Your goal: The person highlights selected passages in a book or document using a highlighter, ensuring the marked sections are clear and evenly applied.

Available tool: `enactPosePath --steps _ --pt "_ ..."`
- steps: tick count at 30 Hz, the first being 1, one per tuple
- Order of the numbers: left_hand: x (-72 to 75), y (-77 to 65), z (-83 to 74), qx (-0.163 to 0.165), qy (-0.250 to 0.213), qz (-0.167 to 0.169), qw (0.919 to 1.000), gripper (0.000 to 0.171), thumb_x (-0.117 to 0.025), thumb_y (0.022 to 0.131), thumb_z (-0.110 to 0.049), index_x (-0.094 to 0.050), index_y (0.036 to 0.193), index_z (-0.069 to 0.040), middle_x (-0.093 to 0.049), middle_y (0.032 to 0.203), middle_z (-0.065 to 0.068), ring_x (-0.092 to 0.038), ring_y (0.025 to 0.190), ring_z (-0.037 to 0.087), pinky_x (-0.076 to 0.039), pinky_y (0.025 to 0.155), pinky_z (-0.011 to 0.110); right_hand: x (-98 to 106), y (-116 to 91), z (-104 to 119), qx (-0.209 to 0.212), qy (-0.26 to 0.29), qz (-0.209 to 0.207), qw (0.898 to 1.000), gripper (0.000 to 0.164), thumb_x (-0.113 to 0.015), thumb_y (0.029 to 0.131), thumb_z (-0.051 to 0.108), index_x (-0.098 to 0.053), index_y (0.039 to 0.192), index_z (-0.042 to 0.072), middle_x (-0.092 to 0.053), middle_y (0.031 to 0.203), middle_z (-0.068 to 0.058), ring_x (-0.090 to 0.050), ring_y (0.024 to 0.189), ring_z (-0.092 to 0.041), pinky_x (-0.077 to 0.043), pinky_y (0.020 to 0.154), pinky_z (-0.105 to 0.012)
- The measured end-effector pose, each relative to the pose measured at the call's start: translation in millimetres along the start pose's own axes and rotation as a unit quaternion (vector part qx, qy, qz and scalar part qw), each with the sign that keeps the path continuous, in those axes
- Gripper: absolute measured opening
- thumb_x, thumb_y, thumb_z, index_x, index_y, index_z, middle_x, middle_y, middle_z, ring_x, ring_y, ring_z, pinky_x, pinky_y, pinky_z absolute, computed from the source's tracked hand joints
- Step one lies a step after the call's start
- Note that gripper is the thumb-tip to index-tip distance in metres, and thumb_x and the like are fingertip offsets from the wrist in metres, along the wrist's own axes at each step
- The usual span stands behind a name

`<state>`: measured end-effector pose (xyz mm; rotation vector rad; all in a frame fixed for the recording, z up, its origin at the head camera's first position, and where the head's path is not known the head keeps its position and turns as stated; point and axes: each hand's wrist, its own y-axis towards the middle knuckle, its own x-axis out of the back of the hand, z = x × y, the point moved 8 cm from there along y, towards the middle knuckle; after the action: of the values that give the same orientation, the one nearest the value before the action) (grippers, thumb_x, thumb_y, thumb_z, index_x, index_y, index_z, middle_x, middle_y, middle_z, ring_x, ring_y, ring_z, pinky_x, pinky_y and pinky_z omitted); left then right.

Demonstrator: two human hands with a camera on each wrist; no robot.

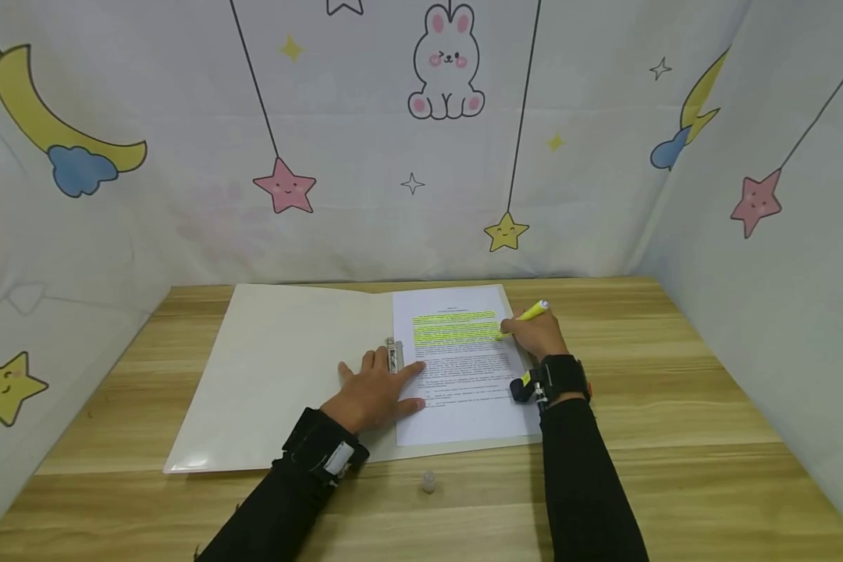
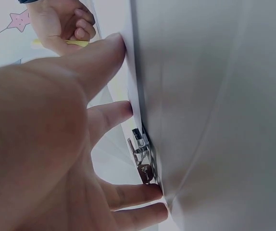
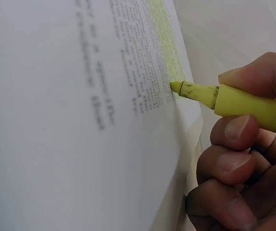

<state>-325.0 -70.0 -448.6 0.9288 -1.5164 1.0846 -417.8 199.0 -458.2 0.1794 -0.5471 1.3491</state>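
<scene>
My right hand (image 1: pixel 539 334) pinches a yellow highlighter (image 3: pixel 246 107) between thumb and fingers. Its tip meets the right end of a text line on the printed sheet (image 1: pixel 464 425). Yellow marking (image 1: pixel 455 328) covers the upper lines of text; the lower lines are unmarked. My left hand (image 1: pixel 374 394) lies with fingers spread over the sheet's left edge, thumb and index fingertip on the paper. Its other fingers rest on the open white folder (image 1: pixel 274 375), around the metal clip (image 2: pixel 140 147). The sheet lies on the folder's right side.
A small clear cap (image 1: pixel 428 481) lies on the wooden table (image 1: pixel 674 437) in front of the folder. White cloth walls (image 1: pixel 365 234) with printed stars, moons and a rabbit stand behind and at both sides. Black wrist straps with cameras (image 1: pixel 523 388) sit on both arms.
</scene>
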Motion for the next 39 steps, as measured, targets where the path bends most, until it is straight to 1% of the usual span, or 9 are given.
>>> enactPosePath --steps 7,13,20,22,29,32,34,36,39 --pt "0.8 -0.3 0.2 0.001 -0.001 0.001 1.0 0.064 -0.058 0.091 -0.061 -0.042 0.149 -0.039 -0.033 0.15 0.028 -0.032 0.139 0.045 -0.026 0.102 0.081 3 -6 5 0.017 0.007 -0.006 1.0 0.022 -0.07 0.081 0.011 -0.05 0.071 0.007 -0.043 0.07 -0.004 -0.047 0.067 -0.022 -0.037 0.058 -0.033" --pt "0.5 -0.4 0.1 0.004 -0.001 0.005 1.0 0.064 -0.058 0.091 -0.061 -0.041 0.149 -0.04 -0.033 0.15 0.027 -0.032 0.139 0.045 -0.026 0.102 0.08 3 -4 3 0.017 0.0 0.001 1.0 0.023 -0.069 0.081 0.013 -0.049 0.07 0.007 -0.042 0.068 -0.003 -0.046 0.065 -0.022 -0.037 0.057 -0.032" --pt "1.9 -1.4 -0.9 0.0 -0.002 0.002 1.0 0.063 -0.058 0.091 -0.061 -0.043 0.148 -0.038 -0.034 0.149 0.028 -0.034 0.138 0.045 -0.027 0.102 0.08 5 -5 3 0.02 0.001 -0.001 1.0 0.022 -0.069 0.081 0.013 -0.051 0.072 0.006 -0.048 0.071 -0.004 -0.049 0.067 -0.021 -0.039 0.061 -0.032" --pt "1.9 -1.5 -1.0 0.0 -0.002 0.001 1.0 0.063 -0.059 0.091 -0.06 -0.043 0.148 -0.038 -0.034 0.148 0.028 -0.034 0.137 0.045 -0.027 0.102 0.08 5 -6 2 0.017 0.004 0.0 1.0 0.021 -0.069 0.082 0.013 -0.052 0.073 0.006 -0.049 0.072 -0.004 -0.049 0.068 -0.022 -0.039 0.062 -0.032" --pt "1.6 -1.6 -1.3 0.0 -0.001 0.002 1.0 0.064 -0.058 0.091 -0.061 -0.042 0.149 -0.038 -0.034 0.149 0.028 -0.033 0.138 0.045 -0.027 0.102 0.081 6 -2 -5 -0.015 0.006 0.001 1.0 0.016 -0.069 0.084 0.015 -0.057 0.088 0.004 -0.049 0.086 -0.008 -0.05 0.082 -0.026 -0.037 0.07 -0.036" --pt "2.3 -1.9 -1.6 -0.001 -0.001 0.002 1.0 0.064 -0.058 0.091 -0.061 -0.043 0.149 -0.038 -0.035 0.148 0.028 -0.034 0.137 0.044 -0.027 0.101 0.081 6 -1 -5 -0.009 0.01 0.005 1.0 0.016 -0.07 0.083 0.017 -0.058 0.087 0.006 -0.05 0.084 -0.006 -0.051 0.078 -0.024 -0.038 0.067 -0.035" --pt "2.2 -2.0 -1.2 0.0 0.001 0.005 1.0 0.064 -0.058 0.091 -0.062 -0.042 0.149 -0.039 -0.034 0.149 0.027 -0.034 0.137 0.044 -0.027 0.102 0.08 7 0 -8 -0.014 0.045 0.022 0.999 0.017 -0.07 0.084 0.016 -0.056 0.084 0.007 -0.049 0.077 -0.004 -0.05 0.07 -0.021 -0.038 0.061 -0.031" --pt "2.0 -2.1 -1.0 0.0 0.002 0.007 1.0 0.064 -0.057 0.091 -0.062 -0.042 0.149 -0.039 -0.034 0.148 0.027 -0.034 0.137 0.043 -0.027 0.102 0.08 8 2 -13 -0.029 0.105 0.042 0.993 0.019 -0.07 0.084 0.014 -0.053 0.08 0.009 -0.049 0.069 -0.002 -0.048 0.061 -0.017 -0.036 0.053 -0.028" --pt "2.3 -2.4 -0.9 -0.001 0.001 0.011 0.9999 0.064 -0.057 0.091 -0.062 -0.041 0.149 -0.039 -0.034 0.149 0.027 -0.033 0.137 0.044 -0.027 0.102 0.08 11 3 -18 -0.054 0.203 0.074 0.975 0.024 -0.071 0.085 0.009 -0.048 0.075 0.01 -0.048 0.057 0.001 -0.045 0.049 -0.012 -0.032 0.043 -0.024"
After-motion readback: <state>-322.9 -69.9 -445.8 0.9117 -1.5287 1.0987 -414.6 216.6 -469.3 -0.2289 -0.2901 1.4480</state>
